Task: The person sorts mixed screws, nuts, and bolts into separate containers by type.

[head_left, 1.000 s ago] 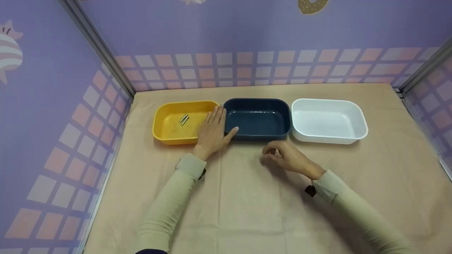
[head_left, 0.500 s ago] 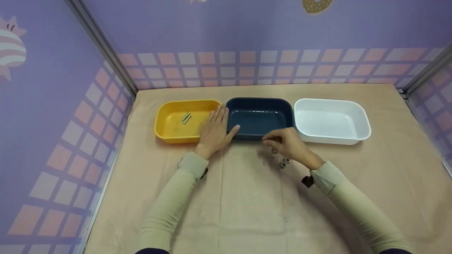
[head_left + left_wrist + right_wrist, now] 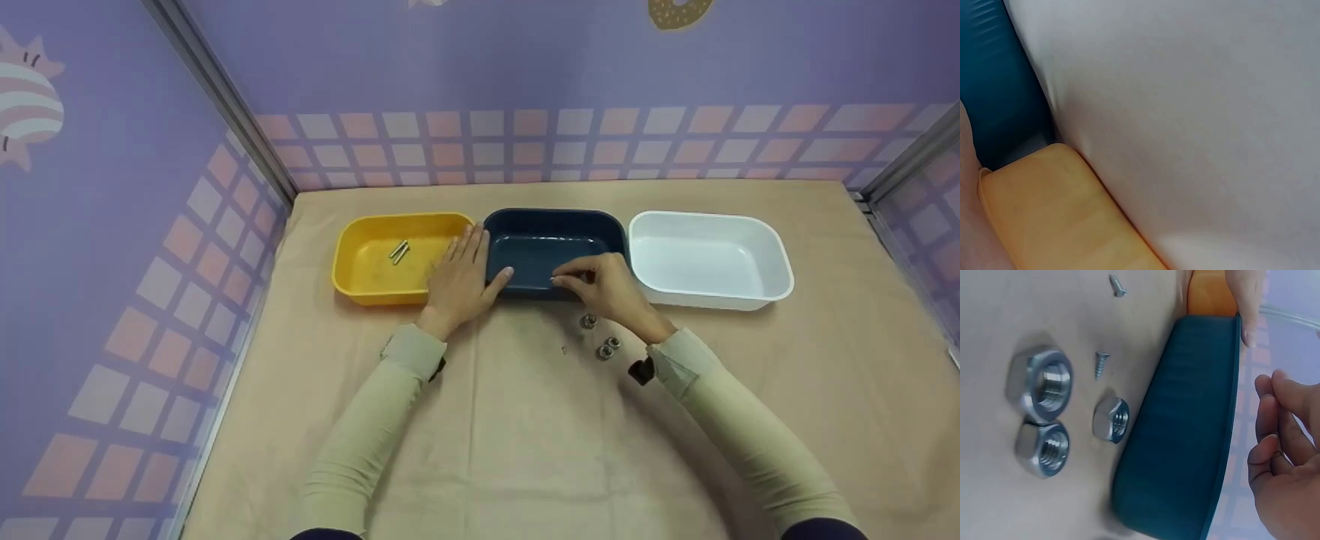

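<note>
My left hand (image 3: 459,281) lies flat with straight fingers across the adjoining rims of the yellow tray (image 3: 379,298) and the dark blue tray (image 3: 525,291). Over the front of the blue tray, my right hand (image 3: 606,283) holds thumb and forefinger pinched together. A tiny piece, apparently a small screw, shows as a speck at those fingertips; most of it is hidden. Below this hand, three hex nuts (image 3: 1047,388) sit on the cloth. Two small screws (image 3: 1100,364) lie near them in the right wrist view.
Two longer screws (image 3: 400,253) lie inside the yellow tray. A white tray (image 3: 709,298) stands right of the blue one, completing the row. Patterned purple walls (image 3: 525,67) enclose the cloth-covered table (image 3: 525,435) at the back and sides.
My right hand has risen from the cloth and moved forward over the blue tray's front rim, uncovering the nuts beneath it. The left hand keeps its place on the trays.
</note>
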Motion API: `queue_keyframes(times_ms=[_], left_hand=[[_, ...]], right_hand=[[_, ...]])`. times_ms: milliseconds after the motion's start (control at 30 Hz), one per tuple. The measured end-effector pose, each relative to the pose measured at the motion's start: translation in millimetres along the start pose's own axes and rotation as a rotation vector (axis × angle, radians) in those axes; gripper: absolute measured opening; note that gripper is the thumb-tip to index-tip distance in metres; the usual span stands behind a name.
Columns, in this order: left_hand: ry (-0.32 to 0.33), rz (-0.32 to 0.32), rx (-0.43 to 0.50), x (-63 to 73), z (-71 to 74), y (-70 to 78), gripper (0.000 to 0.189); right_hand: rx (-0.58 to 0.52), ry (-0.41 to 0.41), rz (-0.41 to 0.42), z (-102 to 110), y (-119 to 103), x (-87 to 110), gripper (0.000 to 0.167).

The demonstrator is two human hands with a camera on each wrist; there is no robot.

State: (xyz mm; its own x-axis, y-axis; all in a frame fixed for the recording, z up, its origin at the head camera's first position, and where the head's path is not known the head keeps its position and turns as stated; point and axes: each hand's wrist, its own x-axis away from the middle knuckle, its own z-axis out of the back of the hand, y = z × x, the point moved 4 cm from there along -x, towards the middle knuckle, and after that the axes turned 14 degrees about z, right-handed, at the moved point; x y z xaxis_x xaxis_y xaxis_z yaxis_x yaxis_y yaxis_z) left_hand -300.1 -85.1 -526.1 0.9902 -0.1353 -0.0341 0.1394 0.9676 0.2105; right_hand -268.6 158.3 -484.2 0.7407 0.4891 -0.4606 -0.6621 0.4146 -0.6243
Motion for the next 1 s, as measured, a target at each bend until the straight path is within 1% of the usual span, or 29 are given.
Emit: queue_keyframes(times_ms=[300, 500, 767, 1000], left_hand=[[-0.005, 0.003, -0.013, 0.8, -2.3, 0.0, 0.081], [-0.006, 0.012, -0.008, 1.5, -2.8, -1.0, 0.082], [-0.001, 0.006, -0.011, 3.0, -2.4, -1.2, 0.082], [0.01, -0.001, 0.005, 2.0, 0.4, -0.4, 0.08]], right_hand=[[0.029, 0.068, -0.055, 1.8, 4.6, -15.6, 0.013], [0.046, 0.105, -0.058, -0.4, 11.7, -29.8, 0.014], [0.06, 0.131, -0.115, -6.7, 23.3, -44.3, 0.014], [0.046, 0.159, -0.106, -15.1, 34.0, -61.8, 0.014]])
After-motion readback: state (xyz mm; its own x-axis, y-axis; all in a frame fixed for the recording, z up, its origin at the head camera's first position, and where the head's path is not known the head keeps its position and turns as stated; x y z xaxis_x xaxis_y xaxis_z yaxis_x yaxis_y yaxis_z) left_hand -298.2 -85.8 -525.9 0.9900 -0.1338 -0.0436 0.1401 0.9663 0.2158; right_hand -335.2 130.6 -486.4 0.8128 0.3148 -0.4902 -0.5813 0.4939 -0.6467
